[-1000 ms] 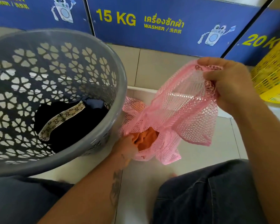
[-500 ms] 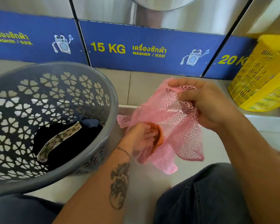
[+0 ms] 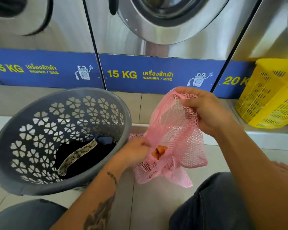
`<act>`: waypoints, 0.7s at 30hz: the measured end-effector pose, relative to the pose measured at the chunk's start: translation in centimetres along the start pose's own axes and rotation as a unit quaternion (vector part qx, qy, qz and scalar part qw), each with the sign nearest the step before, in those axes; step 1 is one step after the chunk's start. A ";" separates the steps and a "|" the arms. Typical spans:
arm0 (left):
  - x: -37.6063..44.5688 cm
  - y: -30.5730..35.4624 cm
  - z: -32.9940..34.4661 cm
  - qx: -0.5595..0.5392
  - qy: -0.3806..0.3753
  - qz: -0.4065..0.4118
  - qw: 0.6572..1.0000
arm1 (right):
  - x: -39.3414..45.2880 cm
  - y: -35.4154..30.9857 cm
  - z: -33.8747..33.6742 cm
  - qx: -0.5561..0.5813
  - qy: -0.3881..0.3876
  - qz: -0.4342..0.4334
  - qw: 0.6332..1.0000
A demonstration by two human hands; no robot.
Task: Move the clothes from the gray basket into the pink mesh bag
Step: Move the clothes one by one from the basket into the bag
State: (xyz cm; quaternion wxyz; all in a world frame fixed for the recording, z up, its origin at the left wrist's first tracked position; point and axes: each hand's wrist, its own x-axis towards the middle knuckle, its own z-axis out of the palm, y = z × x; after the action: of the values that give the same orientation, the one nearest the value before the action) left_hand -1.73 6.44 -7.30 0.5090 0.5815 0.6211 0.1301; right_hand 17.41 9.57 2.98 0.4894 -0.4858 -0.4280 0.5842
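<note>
The right hand [image 3: 204,112] held the pink bag [image 3: 171,140] up by its top edge, thumb and fingers pinching the bunched mesh, so that the bag hung down over the tiled floor [image 3: 150,203] between the person's knees. The left hand [image 3: 135,151] was at the bag's lower left side, its fingers curled into the mesh by the opening; motion blur hid exactly what they gripped. An orange cloth [image 3: 159,151] showed through the mesh just beside that hand, low inside the bag. The gray basket [image 3: 40,185] stood on the floor to the left of the bag, tilted toward the camera, its wall pierced with flower-shaped holes. At its bottom lay dark clothes [image 3: 83,156], with a beige patterned band [image 3: 76,156] running across them and a navy piece at the far side. The basket's near right rim sat just beside the left wrist. Behind stood a row of steel washers [image 3: 165,30] with blue panels marked 15 KG, and a yellow basket [image 3: 269,93] rested on the raised step at the far right.
</note>
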 end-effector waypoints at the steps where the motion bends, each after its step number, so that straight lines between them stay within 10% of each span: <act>1: -1.2 0.3 -0.9 0.014 -0.006 0.015 1.000 | 0.0 0.0 0.2 0.004 0.001 0.003 1.000; 7: -6.5 2.4 -7.7 0.011 0.059 0.116 0.991 | 0.0 -0.3 2.5 0.028 -0.019 0.005 0.999; 12: -4.8 -1.9 -14.6 0.062 0.194 0.032 0.979 | 0.3 -0.3 4.7 0.004 -0.035 0.004 0.999; 21: 4.5 -12.1 -17.8 0.284 0.080 -0.081 0.952 | 3.5 1.1 6.5 0.009 -0.068 0.027 0.997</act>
State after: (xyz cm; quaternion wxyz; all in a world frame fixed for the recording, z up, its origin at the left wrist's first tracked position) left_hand -21.96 14.49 -10.59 0.2797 0.6379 0.7160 -0.0472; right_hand 10.67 12.69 2.48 0.4475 -0.4517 -0.4423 0.6325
